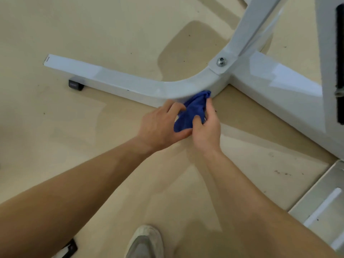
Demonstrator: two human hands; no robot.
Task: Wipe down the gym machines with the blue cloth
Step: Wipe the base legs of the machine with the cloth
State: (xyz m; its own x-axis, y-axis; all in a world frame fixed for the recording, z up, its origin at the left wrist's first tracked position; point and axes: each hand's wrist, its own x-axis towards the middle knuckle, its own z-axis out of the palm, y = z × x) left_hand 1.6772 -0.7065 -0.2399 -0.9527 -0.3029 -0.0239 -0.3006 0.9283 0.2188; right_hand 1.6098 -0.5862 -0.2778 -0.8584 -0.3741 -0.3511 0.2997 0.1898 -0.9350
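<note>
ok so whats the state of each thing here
blue cloth, bunched up, tip against the frame's curved corner
left hand, grips the cloth
right hand, grips the cloth
white frame leg, flat along the floor
bolt, seated in the joint
black foot pad, under the leg

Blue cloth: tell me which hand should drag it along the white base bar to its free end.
Left, probably. The white base bar runs off leftward; the left hand grips the blue cloth on that side, while the right hand pinches the other side and would cross over.
</note>
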